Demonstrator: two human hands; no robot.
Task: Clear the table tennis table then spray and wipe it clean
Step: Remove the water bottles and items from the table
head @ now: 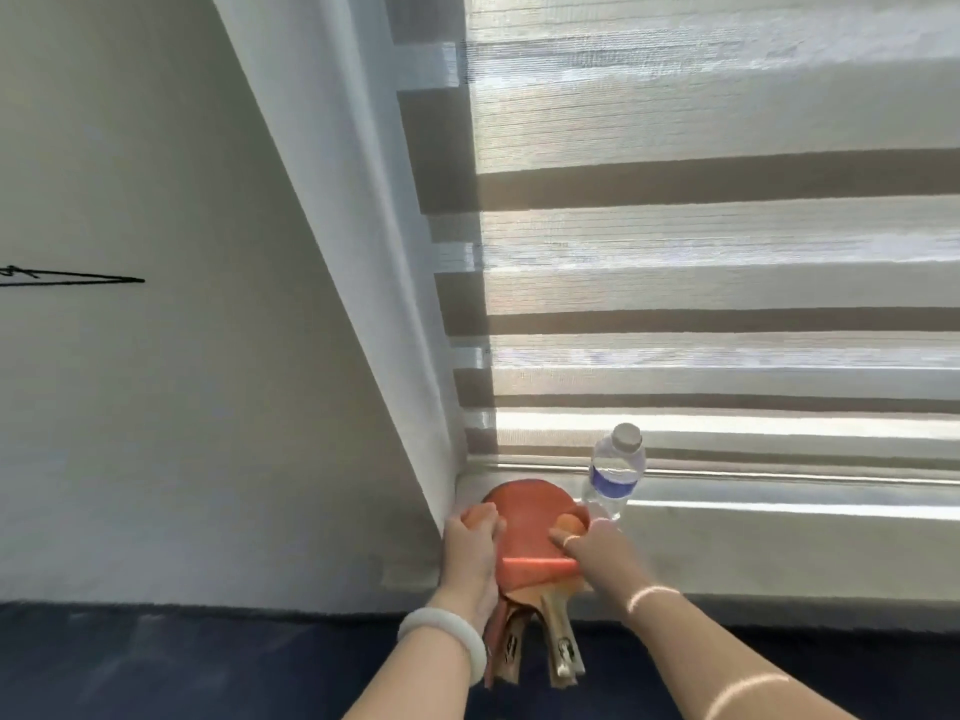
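Red paddles [535, 527] stacked on the window sill [727, 543] at the corner, handles [561, 652] sticking out toward the camera — left hand [470, 556] grip curled round an orange ball [479, 513] at the stack's left edge. Right hand [597, 548] grip pinches a second orange ball [569, 523] on the top paddle's face. Water bottle [615, 472] upright just beside the paddles, striped blind [727, 252] behind — white bangle [447, 636] on the left wrist.

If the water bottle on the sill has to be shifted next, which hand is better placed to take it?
Probably the right hand. It lies just below the water bottle, at the right edge of the red paddle, pinching an orange ball. The left hand is across the paddle, by the curtain.
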